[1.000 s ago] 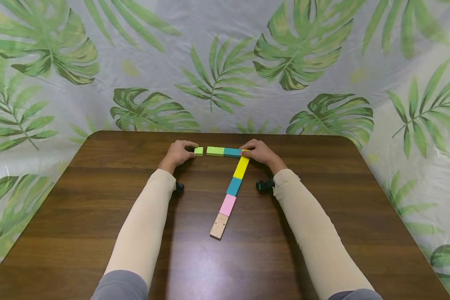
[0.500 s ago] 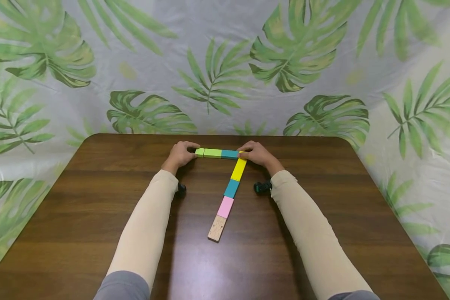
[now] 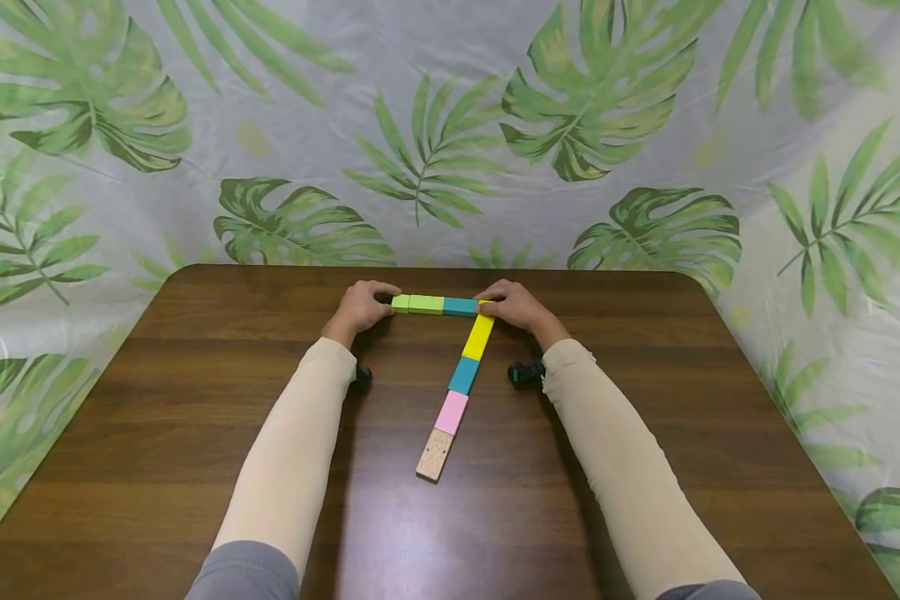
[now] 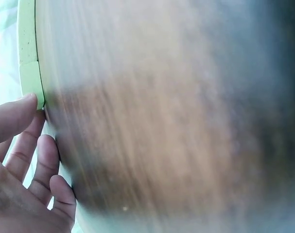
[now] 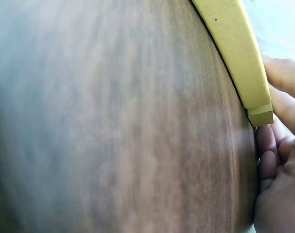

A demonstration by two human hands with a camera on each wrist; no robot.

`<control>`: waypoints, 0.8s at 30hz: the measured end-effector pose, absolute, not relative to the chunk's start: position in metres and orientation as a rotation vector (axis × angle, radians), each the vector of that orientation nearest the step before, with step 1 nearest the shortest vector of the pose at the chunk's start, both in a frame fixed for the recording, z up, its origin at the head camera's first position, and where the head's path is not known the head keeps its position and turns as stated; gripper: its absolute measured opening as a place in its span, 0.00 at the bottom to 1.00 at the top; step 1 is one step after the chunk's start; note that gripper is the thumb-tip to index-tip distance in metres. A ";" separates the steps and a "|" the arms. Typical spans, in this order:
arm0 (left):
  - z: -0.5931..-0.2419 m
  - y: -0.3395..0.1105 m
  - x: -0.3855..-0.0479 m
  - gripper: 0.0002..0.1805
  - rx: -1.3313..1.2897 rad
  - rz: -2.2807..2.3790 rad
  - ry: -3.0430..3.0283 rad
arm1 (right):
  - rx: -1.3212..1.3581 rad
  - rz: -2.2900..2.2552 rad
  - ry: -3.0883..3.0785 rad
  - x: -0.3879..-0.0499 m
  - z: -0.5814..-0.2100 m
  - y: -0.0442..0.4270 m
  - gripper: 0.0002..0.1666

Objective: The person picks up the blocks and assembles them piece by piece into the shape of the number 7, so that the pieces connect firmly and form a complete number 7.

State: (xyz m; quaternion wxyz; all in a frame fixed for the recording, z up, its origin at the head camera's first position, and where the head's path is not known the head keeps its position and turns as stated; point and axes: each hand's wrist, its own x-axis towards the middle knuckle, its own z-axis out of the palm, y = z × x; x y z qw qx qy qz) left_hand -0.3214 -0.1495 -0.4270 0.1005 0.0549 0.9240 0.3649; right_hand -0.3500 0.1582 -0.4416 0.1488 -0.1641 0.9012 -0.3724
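Note:
A small light-green block (image 3: pixel 400 304) is pinched by the thumb and fingers of my left hand (image 3: pixel 361 307). It butts against a longer light-green block (image 3: pixel 426 305), and a teal block (image 3: pixel 460 307) continues that row to the right. At the row's right end my right hand (image 3: pixel 521 306) holds the top of a yellow block (image 3: pixel 478 336), partly covering the corner. From there a slanting line runs toward me: yellow, a second teal block (image 3: pixel 464 376), a pink block (image 3: pixel 451 413) and a bare wooden block (image 3: pixel 434 455). The right wrist view shows fingers against the yellow block's far side (image 5: pixel 237 53).
All the blocks lie flat on a dark brown wooden table (image 3: pixel 645 467). Its far edge runs just behind the row, in front of a leaf-patterned curtain (image 3: pixel 450 125). Black wrist cameras hang under the left and right wrists (image 3: pixel 526 375).
My left hand has moved the small light-green block rightward against the longer green one, closing the gap between them. My right hand stays at the corner.

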 end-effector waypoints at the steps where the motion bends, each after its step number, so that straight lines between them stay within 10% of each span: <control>1: -0.427 -0.149 -0.321 0.24 0.159 1.081 2.728 | -0.472 -1.070 2.592 -0.350 -0.442 0.158 0.24; 24: -0.426 -0.150 -0.322 0.29 0.152 1.112 2.689 | -0.480 -1.088 2.565 -0.348 -0.440 0.159 0.25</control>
